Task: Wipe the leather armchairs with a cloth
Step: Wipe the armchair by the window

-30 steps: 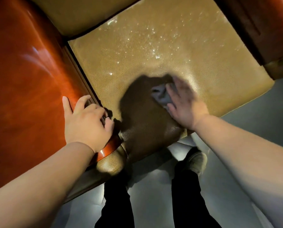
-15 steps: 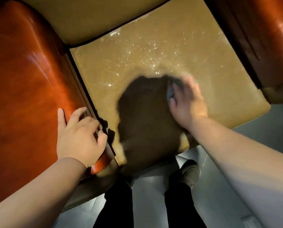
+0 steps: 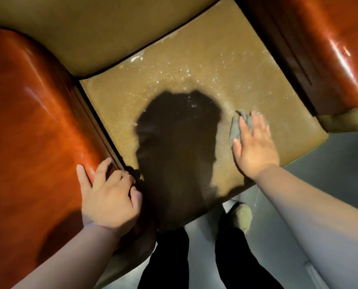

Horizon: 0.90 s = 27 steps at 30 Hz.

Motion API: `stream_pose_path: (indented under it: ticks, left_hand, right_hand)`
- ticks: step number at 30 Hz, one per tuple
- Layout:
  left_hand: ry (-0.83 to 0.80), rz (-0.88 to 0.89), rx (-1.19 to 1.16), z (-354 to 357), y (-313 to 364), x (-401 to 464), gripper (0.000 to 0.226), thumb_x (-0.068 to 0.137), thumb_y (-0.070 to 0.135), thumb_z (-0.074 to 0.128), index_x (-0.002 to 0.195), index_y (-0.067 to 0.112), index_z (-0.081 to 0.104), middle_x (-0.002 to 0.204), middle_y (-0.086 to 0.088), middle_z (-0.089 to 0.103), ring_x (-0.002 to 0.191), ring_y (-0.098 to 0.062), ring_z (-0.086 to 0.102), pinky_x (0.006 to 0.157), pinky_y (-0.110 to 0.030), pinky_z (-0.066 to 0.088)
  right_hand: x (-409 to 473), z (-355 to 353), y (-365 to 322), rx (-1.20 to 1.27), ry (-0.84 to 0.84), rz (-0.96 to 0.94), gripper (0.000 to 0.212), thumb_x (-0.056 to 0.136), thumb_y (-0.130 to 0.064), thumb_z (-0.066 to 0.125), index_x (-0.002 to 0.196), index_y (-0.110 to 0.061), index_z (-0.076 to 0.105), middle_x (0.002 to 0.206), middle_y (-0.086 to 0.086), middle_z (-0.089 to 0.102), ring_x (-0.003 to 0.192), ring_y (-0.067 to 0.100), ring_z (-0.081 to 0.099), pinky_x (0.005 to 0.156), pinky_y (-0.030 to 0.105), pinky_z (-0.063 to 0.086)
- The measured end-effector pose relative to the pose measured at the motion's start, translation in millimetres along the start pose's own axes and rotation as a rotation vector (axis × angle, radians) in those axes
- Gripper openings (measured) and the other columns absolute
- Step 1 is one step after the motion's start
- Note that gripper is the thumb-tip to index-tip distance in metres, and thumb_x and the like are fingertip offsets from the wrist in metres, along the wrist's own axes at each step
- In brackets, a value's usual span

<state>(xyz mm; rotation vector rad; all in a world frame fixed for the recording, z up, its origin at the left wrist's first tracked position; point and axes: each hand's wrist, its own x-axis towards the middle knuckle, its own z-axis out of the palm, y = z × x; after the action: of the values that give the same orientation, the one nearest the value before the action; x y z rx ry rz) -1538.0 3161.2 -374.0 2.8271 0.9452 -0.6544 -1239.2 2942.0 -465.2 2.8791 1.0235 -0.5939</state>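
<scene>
your right hand [image 3: 255,149] is lying flat with fingers straight, pressing the grey cloth [image 3: 237,127] onto the seat cushion [image 3: 194,65] near its front right edge. the cloth is running lengthwise front to back. your left hand [image 3: 109,197] is resting, fingers loosely curved, over the glossy armrest [image 3: 32,122].

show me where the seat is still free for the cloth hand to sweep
Free: the seat cushion from the backrest seam down to the cloth, and leftward to the left armrest. Crowded: the front-right patch under the right hand; the left hand rests on that armrest.
</scene>
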Motion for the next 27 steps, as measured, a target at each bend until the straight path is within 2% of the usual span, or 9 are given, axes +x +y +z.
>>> stream_pose_path:
  ticks: [2,4,8,12,15,17,21,23,27]
  left_hand:
    - [-0.042,-0.005,0.049,-2,2,-1,0.050,0.092,0.045,0.040,0.107,0.020,0.080,0.111,-0.002,0.077,0.140,-0.041,0.047,0.121,-0.077,0.008]
    - [-0.035,-0.010,0.066,-1,4,-1,0.049,0.092,0.043,0.041,0.110,0.019,0.080,0.114,-0.003,0.077,0.141,-0.040,0.046,0.122,-0.076,0.007]
    - [-0.028,-0.026,0.080,6,1,2,0.049,0.090,0.042,0.042,0.105,0.015,0.080,0.112,-0.006,0.077,0.138,-0.042,0.048,0.122,-0.077,0.006]
    - [-0.004,-0.060,0.136,7,4,1,0.049,0.086,0.042,0.041,0.100,0.015,0.080,0.108,-0.005,0.077,0.137,-0.040,0.049,0.121,-0.077,0.006]
    - [-0.133,-0.139,0.231,1,24,8,0.054,0.089,0.053,0.042,0.118,0.021,0.075,0.125,-0.002,0.072,0.144,-0.036,0.041,0.118,-0.078,0.000]
    - [-0.199,-0.213,0.253,3,50,27,0.070,0.093,0.066,0.035,0.141,0.024,0.062,0.145,-0.003,0.061,0.149,-0.034,0.035,0.118,-0.078,-0.004]
    - [-0.043,-0.038,-0.156,20,133,82,0.080,0.097,0.063,0.039,0.161,0.016,0.034,0.168,-0.015,0.030,0.157,-0.036,0.023,0.129,-0.061,0.012]
    - [0.034,0.097,-0.290,31,184,105,0.083,0.095,0.059,0.040,0.164,0.014,0.030,0.173,-0.015,0.020,0.160,-0.035,0.018,0.131,-0.054,0.016]
    - [0.139,0.167,-0.250,62,225,129,0.087,0.092,0.059,0.041,0.164,0.010,0.031,0.174,-0.018,0.017,0.160,-0.039,0.015,0.131,-0.054,0.006]
  right_hand:
    - [-5,-2,-11,0.066,0.018,0.223,0.066,0.108,-0.045,0.025,0.167,-0.018,0.009,0.173,0.016,-0.005,0.159,0.035,-0.009,0.130,0.052,0.004]
    - [-16,0,-52,0.149,0.002,0.225,0.067,0.108,-0.042,0.030,0.167,-0.019,0.009,0.173,0.014,-0.009,0.158,0.038,-0.013,0.129,0.054,0.001]
    - [-44,26,-97,0.077,-0.048,-0.377,0.061,0.098,-0.040,0.059,0.155,-0.020,0.048,0.172,0.015,0.014,0.159,0.041,0.007,0.128,0.057,0.011]
    - [-14,30,-40,0.021,-0.048,-0.762,0.062,0.090,-0.044,0.069,0.147,-0.020,0.058,0.167,0.017,0.030,0.156,0.038,0.024,0.125,0.055,0.024]
    - [11,19,16,-0.001,0.017,-0.537,0.063,0.091,-0.044,0.063,0.145,-0.013,0.059,0.164,0.023,0.032,0.152,0.045,0.029,0.122,0.059,0.023]
    - [15,8,49,-0.017,0.030,-0.246,0.067,0.100,-0.049,0.046,0.159,-0.017,0.038,0.171,0.017,0.014,0.157,0.041,0.013,0.127,0.052,0.011]
    - [12,6,52,0.110,0.067,0.103,0.072,0.106,-0.047,0.040,0.166,-0.019,0.013,0.173,0.018,-0.004,0.159,0.038,-0.007,0.129,0.054,0.005]
    - [4,16,38,0.104,0.101,-0.046,0.072,0.101,-0.046,0.044,0.164,-0.016,0.025,0.171,0.021,0.005,0.158,0.043,0.000,0.128,0.058,0.007]
    - [9,28,75,0.025,0.092,-0.648,0.062,0.096,-0.043,0.054,0.152,-0.017,0.050,0.168,0.019,0.025,0.156,0.041,0.020,0.127,0.056,0.017]
